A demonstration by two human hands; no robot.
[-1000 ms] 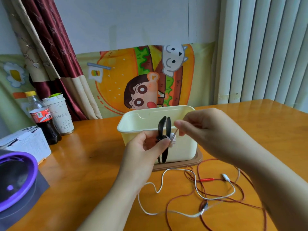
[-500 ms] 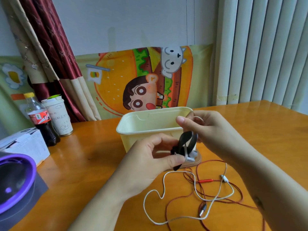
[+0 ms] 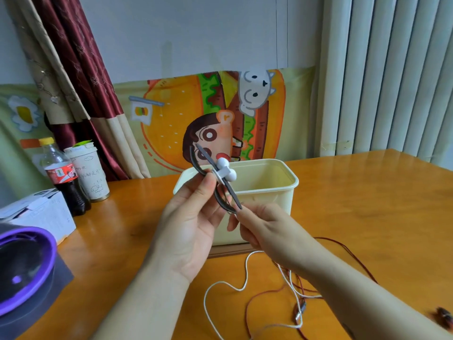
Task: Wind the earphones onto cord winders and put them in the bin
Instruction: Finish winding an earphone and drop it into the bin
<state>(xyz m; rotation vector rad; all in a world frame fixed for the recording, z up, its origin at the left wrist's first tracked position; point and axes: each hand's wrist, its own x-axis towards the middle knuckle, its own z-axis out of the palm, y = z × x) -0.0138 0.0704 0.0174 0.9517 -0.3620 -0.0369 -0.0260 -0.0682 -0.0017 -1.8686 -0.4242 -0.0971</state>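
At the lower left edge sits a dark round object with a purple rim (image 3: 23, 244), and just behind it a white cardboard box (image 3: 46, 217). Further back on the orange table (image 3: 367, 204) stand a cola bottle (image 3: 64, 177) and a paper cup (image 3: 89, 174), side by side in front of the dark red curtain (image 3: 81, 77). In the middle of the frame the left hand (image 3: 193, 224) is raised, thumb and fingertips pinching a black cord winder (image 3: 199, 157) around its middle; the winder tilts, upper end toward the left, and the two white earbuds (image 3: 226, 171) stick out of it just above the thumb. Behind both hands is the cream bin (image 3: 277, 190), open at the top, standing on a brown base. The right hand (image 3: 266, 229) comes in low from the right, fingers curled and pinched on the white cord (image 3: 215, 284) right at the winder's lower tip. That cord drops from under the hand and lies in loose loops on the table at the lower centre. A red earphone cord (image 3: 348, 252) sprawls beside and across it toward the lower right.
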